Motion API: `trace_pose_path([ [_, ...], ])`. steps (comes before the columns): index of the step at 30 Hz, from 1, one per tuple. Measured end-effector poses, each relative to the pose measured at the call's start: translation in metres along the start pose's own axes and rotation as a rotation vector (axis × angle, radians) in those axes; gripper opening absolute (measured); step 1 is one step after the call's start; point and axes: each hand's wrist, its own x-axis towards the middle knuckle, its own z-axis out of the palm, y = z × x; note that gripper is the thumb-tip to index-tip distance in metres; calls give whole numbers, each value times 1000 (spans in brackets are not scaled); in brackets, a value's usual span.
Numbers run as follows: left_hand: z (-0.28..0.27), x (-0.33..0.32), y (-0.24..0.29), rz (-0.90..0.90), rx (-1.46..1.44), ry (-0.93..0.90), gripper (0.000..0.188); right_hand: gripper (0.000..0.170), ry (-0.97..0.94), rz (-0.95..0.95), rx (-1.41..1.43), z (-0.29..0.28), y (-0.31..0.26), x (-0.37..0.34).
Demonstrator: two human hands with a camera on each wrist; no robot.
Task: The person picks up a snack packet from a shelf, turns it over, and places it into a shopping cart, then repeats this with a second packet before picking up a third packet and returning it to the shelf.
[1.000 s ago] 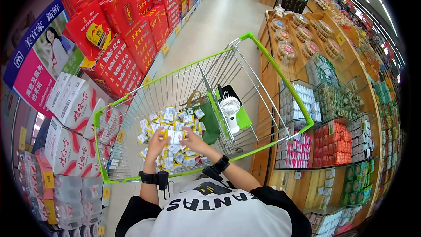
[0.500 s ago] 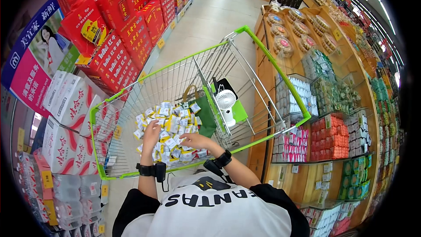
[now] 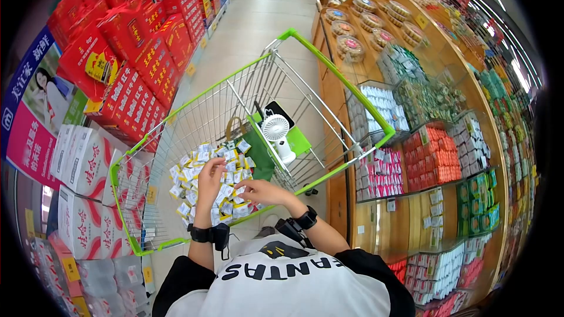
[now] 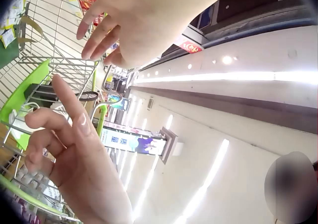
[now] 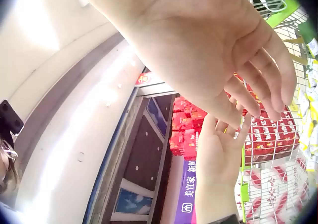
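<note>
A heap of small white-and-yellow packets (image 3: 183,177) lies in the shopping cart (image 3: 120,158) with green trim. Over the heap, my left hand (image 3: 210,181) points away from me with loose fingers and holds nothing. My right hand (image 3: 263,191) reaches in from the right, fingers loosely bent toward the left hand, also with nothing in it. In the left wrist view, the left hand (image 4: 134,25) and right hand (image 4: 82,159) are apart. The right wrist view has the right hand (image 5: 218,50) large in front of the left hand (image 5: 221,149), both bare of any object.
A white handheld fan (image 3: 276,128) and a green bag (image 3: 257,155) are in the cart. Wooden shelves (image 3: 332,158) with packaged sweets stand on the right. Stacked red drink boxes (image 3: 126,103) and white cartons (image 3: 82,223) line the left. The aisle floor (image 3: 249,9) runs ahead.
A second ago both hands held one packet over the heap; it was let go by half a second ago. The hands have since stayed empty. The shelves and cart have shifted left in view.
</note>
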Motion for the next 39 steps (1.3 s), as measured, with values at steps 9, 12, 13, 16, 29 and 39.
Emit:
trace_pose_path([
  [9,45,-14,56,236,-142,48,11,35,64,-110,29,-11,-16,-67],
  [12,64,-20,73,314,-188,-29,11,35,97,-109,6,-15,-23,-94],
  [13,70,-22,77,358,-219,-65,11,35,113,-114,-9,-16,-22,-102],
  [16,92,-28,89,420,-224,-153,12,34,188,-199,-143,-20,-13,-126],
  [29,192,-60,109,433,-184,-485,14,33,440,-146,-38,-27,14,-241],
  [39,266,-102,122,390,-261,-692,15,34,652,-47,49,-17,47,-322],
])
